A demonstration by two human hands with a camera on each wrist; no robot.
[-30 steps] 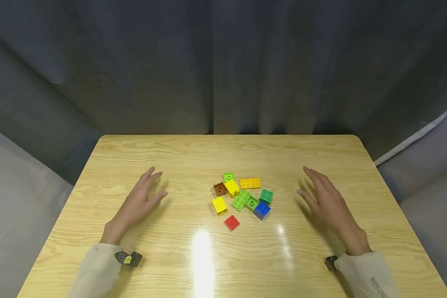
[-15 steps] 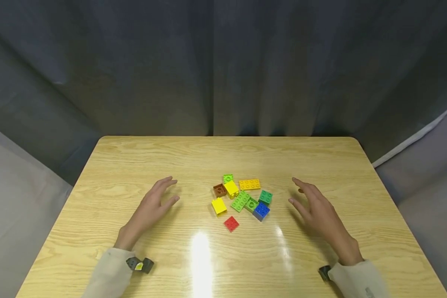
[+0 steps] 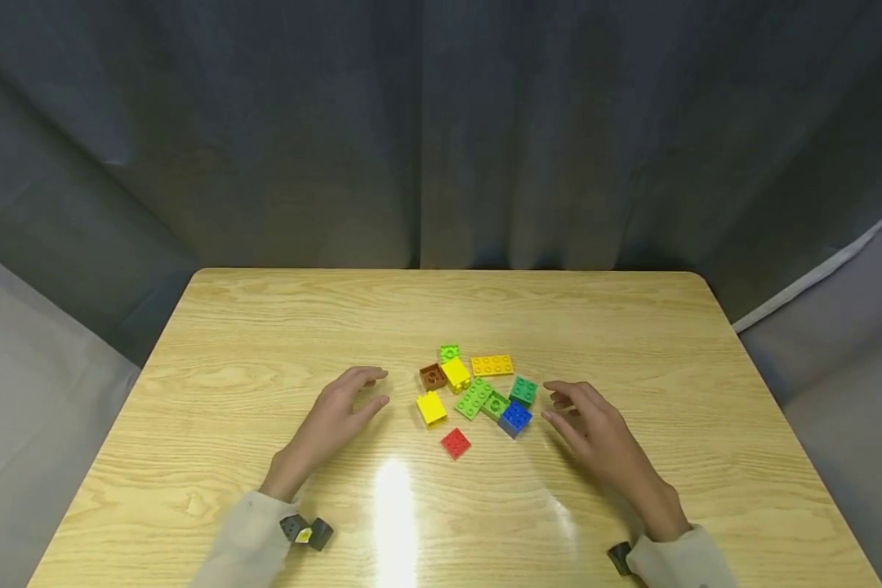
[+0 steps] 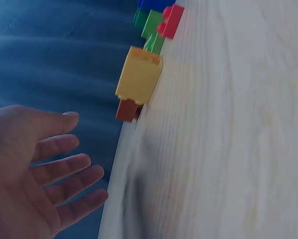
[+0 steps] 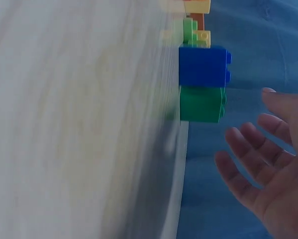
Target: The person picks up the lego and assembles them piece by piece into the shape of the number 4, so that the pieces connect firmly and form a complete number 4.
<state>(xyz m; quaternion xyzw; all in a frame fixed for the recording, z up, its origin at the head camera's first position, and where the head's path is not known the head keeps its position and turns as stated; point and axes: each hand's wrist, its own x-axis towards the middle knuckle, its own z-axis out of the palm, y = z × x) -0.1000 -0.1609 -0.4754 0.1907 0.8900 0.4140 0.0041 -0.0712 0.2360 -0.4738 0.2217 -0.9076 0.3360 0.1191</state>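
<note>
Several toy building bricks lie in a loose cluster mid-table. My left hand (image 3: 338, 412), empty with fingers spread loosely, hovers left of the near yellow brick (image 3: 431, 409) and the brown brick (image 3: 433, 376). On the other side my right hand (image 3: 599, 433) is empty too, its fingers slightly bent close beside the dark green brick (image 3: 523, 390) and the blue brick (image 3: 515, 419). Between the hands are a second yellow brick (image 3: 456, 374), a long light green brick (image 3: 474, 398) and a square green brick (image 3: 496, 405). A flat red brick (image 3: 456, 443) lies nearest the front.
At the back of the cluster are a long orange-yellow brick (image 3: 492, 365) and a small lime brick (image 3: 450, 353). The wooden table (image 3: 301, 310) ends at a dark curtain (image 3: 426, 139) behind it. Both wrists carry small dark devices.
Both hands have moved inward from the two sides toward the bricks, the right one ending closer. The bricks have stayed in place.
</note>
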